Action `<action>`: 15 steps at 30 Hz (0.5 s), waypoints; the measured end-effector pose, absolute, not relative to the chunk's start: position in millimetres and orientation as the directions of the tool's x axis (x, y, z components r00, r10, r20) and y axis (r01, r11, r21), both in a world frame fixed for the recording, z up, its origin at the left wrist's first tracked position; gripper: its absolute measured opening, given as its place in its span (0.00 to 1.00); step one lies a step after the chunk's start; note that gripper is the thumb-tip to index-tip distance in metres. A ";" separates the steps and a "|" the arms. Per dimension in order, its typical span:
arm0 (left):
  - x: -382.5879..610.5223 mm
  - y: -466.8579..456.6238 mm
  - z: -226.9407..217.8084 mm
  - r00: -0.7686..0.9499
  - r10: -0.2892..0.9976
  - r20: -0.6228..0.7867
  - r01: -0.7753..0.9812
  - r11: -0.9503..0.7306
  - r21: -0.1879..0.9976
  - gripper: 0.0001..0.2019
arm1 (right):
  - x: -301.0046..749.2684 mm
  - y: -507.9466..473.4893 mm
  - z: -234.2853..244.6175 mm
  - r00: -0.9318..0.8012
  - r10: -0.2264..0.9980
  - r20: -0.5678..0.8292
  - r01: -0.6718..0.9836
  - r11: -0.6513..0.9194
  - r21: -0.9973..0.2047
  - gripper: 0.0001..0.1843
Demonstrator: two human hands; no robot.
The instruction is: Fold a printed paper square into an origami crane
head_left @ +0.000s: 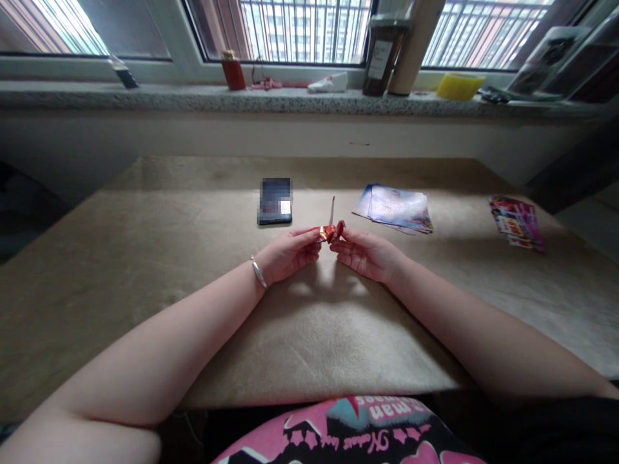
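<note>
I hold the red-and-gold crinkled wrapper [329, 233] just above the tan tabletop [290, 335], centred in front of my body. Grip state: my left hand [296, 252] is clamped on the wrapper's left end, thumb against fingers; my right hand [363, 252] pinches the flared right end. The two hands stand apart, with only the wrapper bridging them. A thin pale stick [332, 209] with a red tip shows directly beyond; whether it joins the wrapper or lies separately, I cannot tell. For sound handling, I judge that pressure should stay at the fingertips, close to each end, so the middle is not crushed. Both wrists should remain level, and any pull or twist should be slow and even, since thin crinkled material may tear suddenly. Work should stay clear of the phone-like device [275, 201] on the left and the printed sheets [401, 207] on the right.
</note>
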State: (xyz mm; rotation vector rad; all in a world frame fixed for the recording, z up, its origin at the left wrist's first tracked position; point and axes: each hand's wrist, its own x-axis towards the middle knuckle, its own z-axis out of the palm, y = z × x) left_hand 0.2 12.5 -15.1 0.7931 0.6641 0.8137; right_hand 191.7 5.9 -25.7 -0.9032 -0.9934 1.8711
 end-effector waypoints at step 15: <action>-2.5 10.9 -13.7 0.617 0.774 -0.143 -0.409 0.470 0.782 0.13 | 187.4 -1.6 -17.0 -0.472 0.860 -0.194 -0.504 -0.444 -0.741 0.02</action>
